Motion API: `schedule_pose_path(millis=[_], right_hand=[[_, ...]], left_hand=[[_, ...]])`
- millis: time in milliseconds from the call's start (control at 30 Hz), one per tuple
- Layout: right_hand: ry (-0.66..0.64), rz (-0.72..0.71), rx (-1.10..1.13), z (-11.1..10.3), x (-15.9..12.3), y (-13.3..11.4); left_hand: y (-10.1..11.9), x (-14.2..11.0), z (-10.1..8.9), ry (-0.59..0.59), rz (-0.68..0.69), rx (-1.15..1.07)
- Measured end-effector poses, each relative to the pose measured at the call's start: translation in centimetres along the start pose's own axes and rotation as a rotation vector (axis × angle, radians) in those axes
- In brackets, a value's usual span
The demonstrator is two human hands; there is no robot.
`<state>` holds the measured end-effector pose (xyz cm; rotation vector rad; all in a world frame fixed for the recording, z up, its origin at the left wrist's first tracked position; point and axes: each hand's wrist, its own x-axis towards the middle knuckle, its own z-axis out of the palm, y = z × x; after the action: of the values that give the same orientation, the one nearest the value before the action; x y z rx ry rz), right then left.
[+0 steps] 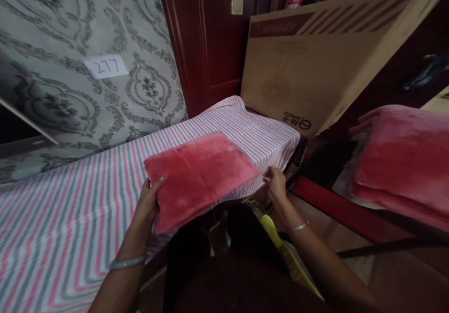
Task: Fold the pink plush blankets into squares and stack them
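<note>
A folded pink fleece cloth (199, 175) lies on the striped cover (70, 210) of a table, near its front edge. My left hand (149, 203) grips the cloth's near left corner, thumb on top. My right hand (275, 184) is at the cloth's right corner by the table edge, fingers pinched together; what they pinch is unclear.
A stack of folded pink cloths (403, 163) lies to the right. A large cardboard box (326, 55) leans at the table's far end against a dark red door (213, 37). A paper label "277" (107, 66) is stuck on the patterned wall. A yellow object (277, 233) lies below.
</note>
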<state>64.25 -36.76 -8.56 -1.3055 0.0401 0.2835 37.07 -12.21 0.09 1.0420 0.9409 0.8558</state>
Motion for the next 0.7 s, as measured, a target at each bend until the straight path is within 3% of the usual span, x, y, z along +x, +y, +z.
schedule_pose_path(millis=[67,167,233,367,567,633,700], right_hand=[[-0.149,0.125,-0.018,-0.8,-3.5,2.0],[-0.683,0.388,0.041,0.5,-8.5,4.0],[-0.859,0.432,0.163,2.1,-10.9,4.6],[-0.660,0.437,0.378,4.7,-13.2,5.1],[-0.518,0.507,0.457,5.4,-13.9,5.4],[-0.479,0.523,0.447,5.5,-13.9,5.3],[-0.463,0.528,0.449,5.6,-13.9,5.3]], left_hand=[[0.2,-0.6,0.5,0.001,0.015,-0.017],[0.2,-1.9,1.1,-0.016,0.058,-0.042],[-0.2,-3.1,1.3,-0.025,0.086,-0.063],[-2.0,-5.8,0.6,0.004,0.061,-0.075],[-4.2,-6.9,-2.8,-0.020,-0.065,-0.002],[-3.9,-6.1,-4.4,0.076,-0.002,0.109],[-2.8,-4.9,-5.7,0.214,0.179,0.247]])
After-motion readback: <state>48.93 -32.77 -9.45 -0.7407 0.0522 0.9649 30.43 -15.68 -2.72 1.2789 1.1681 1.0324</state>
